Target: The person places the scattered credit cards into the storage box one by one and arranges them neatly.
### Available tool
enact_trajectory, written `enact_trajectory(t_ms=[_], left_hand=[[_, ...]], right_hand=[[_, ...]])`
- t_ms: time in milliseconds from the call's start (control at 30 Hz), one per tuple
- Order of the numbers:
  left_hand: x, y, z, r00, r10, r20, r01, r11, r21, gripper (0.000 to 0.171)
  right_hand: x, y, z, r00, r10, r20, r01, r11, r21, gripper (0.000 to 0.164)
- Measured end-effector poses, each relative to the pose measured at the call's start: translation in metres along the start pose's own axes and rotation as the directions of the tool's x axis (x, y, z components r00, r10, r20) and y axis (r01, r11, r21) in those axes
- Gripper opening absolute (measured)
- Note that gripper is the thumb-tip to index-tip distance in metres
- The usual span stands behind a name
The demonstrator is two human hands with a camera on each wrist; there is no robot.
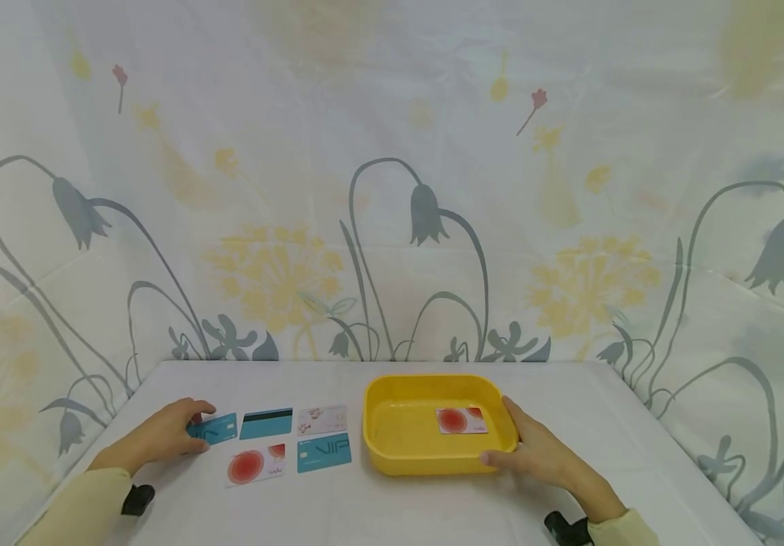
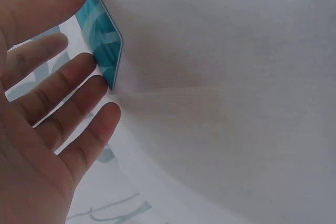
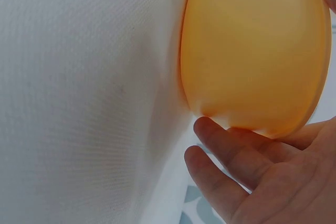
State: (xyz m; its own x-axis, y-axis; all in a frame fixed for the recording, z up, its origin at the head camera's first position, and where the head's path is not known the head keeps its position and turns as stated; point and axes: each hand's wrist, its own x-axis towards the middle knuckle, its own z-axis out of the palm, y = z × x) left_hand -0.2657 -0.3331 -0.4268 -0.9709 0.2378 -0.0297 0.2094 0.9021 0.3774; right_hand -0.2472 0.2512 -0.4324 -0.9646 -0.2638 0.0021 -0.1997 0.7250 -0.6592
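Observation:
My left hand (image 1: 172, 434) is at a teal card (image 1: 217, 429) at the left end of a group of cards. Its thumb and fingertips lie at opposite edges of that card, also seen as a teal corner (image 2: 104, 40) in the left wrist view. At the right end of a yellow plastic tray (image 1: 426, 464), my right hand (image 1: 535, 447) grips the wall, thumb at the front and fingers round the side. In the right wrist view, fingertips touch the tray's outer wall (image 3: 252, 51). A red-and-white card (image 1: 462, 421) lies inside the tray.
Beside the teal card lie a teal card with a black stripe (image 1: 266, 424), a pale flowered card (image 1: 322, 420), a teal VIP card (image 1: 324, 453) and another red-and-white card (image 1: 255, 465). All rest on a white-covered table (image 1: 392, 508). A flower-printed curtain (image 1: 392, 114) hangs behind.

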Motion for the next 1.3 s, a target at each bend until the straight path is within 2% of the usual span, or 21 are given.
enact_trajectory(t_ms=[300, 533, 867, 1300], left_hand=[[0.0067, 0.0016, -0.0012, 0.999, -0.020, 0.034, 0.020, 1.000, 0.000, 0.047], [0.0078, 0.0022, -0.0035, 0.997, -0.062, 0.051, 0.063, 0.998, -0.028, 0.047], [0.0064, -0.0046, -0.0013, 0.997, -0.069, 0.031, 0.070, 0.997, -0.022, 0.046], [0.0006, -0.0021, 0.0005, 0.999, -0.049, -0.009, 0.049, 0.998, -0.028, 0.049]], right_hand=[[0.0005, 0.0011, 0.0006, 1.000, 0.005, 0.004, -0.005, 1.000, -0.006, 0.109], [0.0003, 0.0016, 0.0004, 0.999, -0.036, -0.004, 0.036, 0.999, -0.017, 0.108], [-0.0003, 0.0022, 0.0008, 0.999, -0.045, -0.005, 0.045, 0.999, -0.001, 0.108], [-0.0007, 0.0012, 0.0003, 0.998, -0.065, -0.010, 0.065, 0.998, -0.007, 0.108]])
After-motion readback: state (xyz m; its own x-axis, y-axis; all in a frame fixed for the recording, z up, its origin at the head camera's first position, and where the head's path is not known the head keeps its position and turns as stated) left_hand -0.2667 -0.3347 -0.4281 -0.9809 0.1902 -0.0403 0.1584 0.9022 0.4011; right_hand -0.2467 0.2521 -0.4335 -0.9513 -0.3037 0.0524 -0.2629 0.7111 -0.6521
